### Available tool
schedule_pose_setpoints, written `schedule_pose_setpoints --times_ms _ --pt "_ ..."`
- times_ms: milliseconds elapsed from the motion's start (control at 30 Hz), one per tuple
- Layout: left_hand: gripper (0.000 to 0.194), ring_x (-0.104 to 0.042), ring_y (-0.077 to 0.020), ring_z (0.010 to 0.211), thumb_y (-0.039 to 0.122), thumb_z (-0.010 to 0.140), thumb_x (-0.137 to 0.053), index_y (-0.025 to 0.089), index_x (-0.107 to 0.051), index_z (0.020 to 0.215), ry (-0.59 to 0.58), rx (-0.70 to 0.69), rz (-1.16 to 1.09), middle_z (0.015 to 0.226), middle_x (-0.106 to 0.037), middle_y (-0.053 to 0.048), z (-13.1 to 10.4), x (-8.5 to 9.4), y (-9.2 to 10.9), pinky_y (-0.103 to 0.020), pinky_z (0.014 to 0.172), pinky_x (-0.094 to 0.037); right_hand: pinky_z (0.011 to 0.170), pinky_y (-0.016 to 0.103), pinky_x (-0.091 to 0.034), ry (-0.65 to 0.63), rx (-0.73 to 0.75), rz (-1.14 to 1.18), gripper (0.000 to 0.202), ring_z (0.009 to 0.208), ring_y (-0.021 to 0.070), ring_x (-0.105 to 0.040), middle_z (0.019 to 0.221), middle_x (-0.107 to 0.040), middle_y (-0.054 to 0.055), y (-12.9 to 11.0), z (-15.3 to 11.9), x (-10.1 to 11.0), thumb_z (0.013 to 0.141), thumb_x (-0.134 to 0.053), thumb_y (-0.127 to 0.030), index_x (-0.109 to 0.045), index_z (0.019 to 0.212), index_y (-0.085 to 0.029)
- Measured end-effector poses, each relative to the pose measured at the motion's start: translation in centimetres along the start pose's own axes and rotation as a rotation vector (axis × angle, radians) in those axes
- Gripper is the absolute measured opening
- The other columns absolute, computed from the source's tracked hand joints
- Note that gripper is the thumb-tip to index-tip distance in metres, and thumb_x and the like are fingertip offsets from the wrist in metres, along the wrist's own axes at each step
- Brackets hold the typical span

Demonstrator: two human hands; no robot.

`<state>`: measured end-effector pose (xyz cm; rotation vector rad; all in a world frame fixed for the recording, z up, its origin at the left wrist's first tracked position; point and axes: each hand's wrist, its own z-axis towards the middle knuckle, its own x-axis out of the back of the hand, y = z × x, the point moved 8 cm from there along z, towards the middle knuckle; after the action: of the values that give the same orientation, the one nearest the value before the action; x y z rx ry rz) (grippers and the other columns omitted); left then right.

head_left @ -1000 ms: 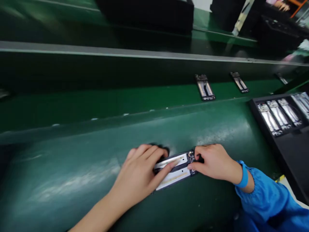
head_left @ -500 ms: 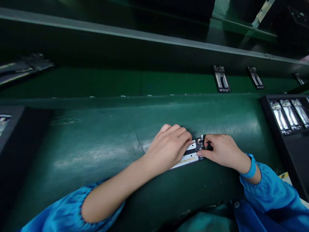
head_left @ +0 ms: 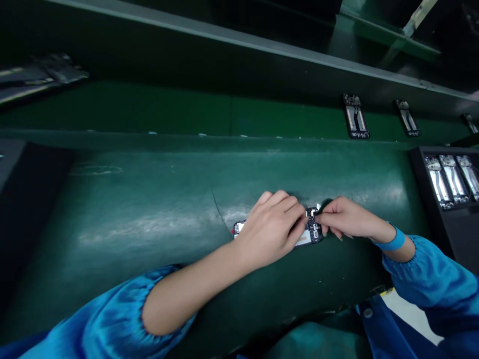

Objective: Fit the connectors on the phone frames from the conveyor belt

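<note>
The green worktop (head_left: 157, 194) looks smooth and rubbery, with a soft sheen and pale scuffs to the left. The device frame (head_left: 304, 238) shows smooth, pale metal-like plates within a dark, plastic-looking edge. Both the left sleeve (head_left: 112, 314) and the right sleeve (head_left: 430, 264) are glossy, puckered cloth; the wristband (head_left: 394, 241) is smoother and duller. The tray (head_left: 466, 232) at right appears matt black, the far rail (head_left: 224, 36) dull, grey and metallic.
</note>
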<state>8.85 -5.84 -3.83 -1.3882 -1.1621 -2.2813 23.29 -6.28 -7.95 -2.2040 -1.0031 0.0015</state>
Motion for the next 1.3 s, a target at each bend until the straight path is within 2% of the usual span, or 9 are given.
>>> schedule_pose_setpoints --times_ms 300,467,700,900,1100,1300 --pt "0.026 -0.054 -0.0222 0.085 0.025 0.101 -0.047 0.018 -0.064 0.084 -0.017 -0.007 -0.047 0.077 -0.063 -0.004 0.1 -0.2 0.0 -0.038 0.074 -0.033 0.034 0.018 -0.026 -0.033 -0.058 0.043 0.034 0.031 0.0049 -0.040 0.039 -0.051 -0.006 -0.2 0.0 -0.2 0.092 -0.058 -0.030 -0.067 0.062 -0.017" --pt "0.023 -0.053 -0.0216 0.085 0.024 0.099 -0.050 0.018 -0.064 0.082 -0.036 0.005 -0.102 0.078 -0.064 -0.003 0.1 -0.3 -0.1 -0.038 0.074 -0.033 0.033 0.018 -0.027 0.014 -0.071 -0.008 0.036 0.029 0.0056 -0.039 0.036 -0.048 -0.005 -0.3 0.4 0.0 0.090 -0.056 -0.026 -0.063 0.056 -0.017" --pt "0.023 -0.051 -0.0222 0.086 0.026 0.096 -0.052 0.018 -0.068 0.083 -0.066 0.064 -0.142 0.079 -0.062 -0.004 0.3 -0.7 -0.7 -0.037 0.075 -0.032 0.033 0.017 -0.027 -0.019 -0.008 -0.034 0.028 0.032 0.0060 -0.042 0.040 -0.052 -0.005 -0.5 0.9 0.3 0.088 -0.059 -0.028 -0.070 0.064 -0.017" --pt "0.022 -0.052 -0.0217 0.088 0.026 0.097 -0.053 0.018 -0.070 0.085 -0.061 0.065 -0.166 0.081 -0.062 -0.003 0.3 -0.4 -0.8 -0.037 0.076 -0.032 0.033 0.018 -0.027 -0.017 -0.032 -0.045 0.028 0.030 0.0062 -0.039 0.037 -0.050 -0.006 -0.7 0.9 0.3 0.087 -0.057 -0.025 -0.071 0.064 -0.017" --pt "0.023 -0.053 -0.0223 0.093 0.021 0.102 -0.047 0.017 -0.068 0.093 -0.043 -0.019 -0.063 0.097 -0.065 -0.006 1.0 -0.3 -0.6 -0.037 0.079 -0.034 0.032 0.018 -0.024 -0.021 -0.059 -0.031 0.027 0.028 0.0055 -0.036 0.035 -0.049 -0.006 -0.9 0.9 0.4 0.084 -0.058 -0.021 -0.069 0.060 -0.017" --pt "0.021 -0.054 -0.0237 0.096 0.019 0.102 -0.046 0.016 -0.065 0.094 -0.035 -0.043 0.010 0.098 -0.069 -0.007 1.5 -0.9 -0.3 -0.038 0.078 -0.036 0.034 0.021 -0.023 -0.043 -0.052 -0.044 0.028 0.029 0.0064 -0.035 0.036 -0.049 -0.006 -0.6 0.9 0.4 0.085 -0.058 -0.025 -0.071 0.061 -0.018"
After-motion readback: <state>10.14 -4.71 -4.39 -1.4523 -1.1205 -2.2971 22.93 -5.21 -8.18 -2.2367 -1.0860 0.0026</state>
